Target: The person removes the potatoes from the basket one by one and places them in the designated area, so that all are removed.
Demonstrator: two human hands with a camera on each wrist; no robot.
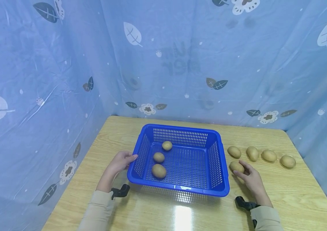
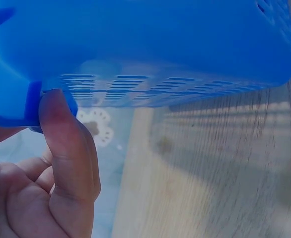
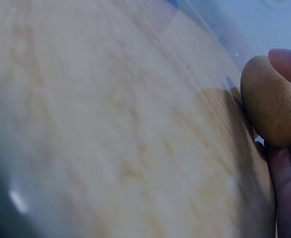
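Observation:
A blue plastic basket (image 1: pixel 178 190) with slotted walls sits on the wooden table, holding a column of three potatoes along its left side, the nearest potato (image 1: pixel 159 171) being the largest. My left hand (image 1: pixel 121 162) grips the basket's left rim between thumb and fingers; the left wrist view shows the fingers (image 2: pixel 68 148) curled against that rim. To the right of the basket, my right hand (image 1: pixel 251 179) pinches a potato (image 1: pixel 236 167) between thumb and fingers. The right wrist view shows this speckled brown potato (image 3: pixel 272 101) close up, beside the tabletop.
Several more potatoes lie in a row behind the right hand, from one near the basket (image 1: pixel 234 152) to a far-right potato (image 1: pixel 288 161). A blue patterned curtain (image 1: pixel 180 64) hangs around the table (image 1: pixel 302 192). Black wrist mounts (image 1: pixel 121 191) are on both forearms.

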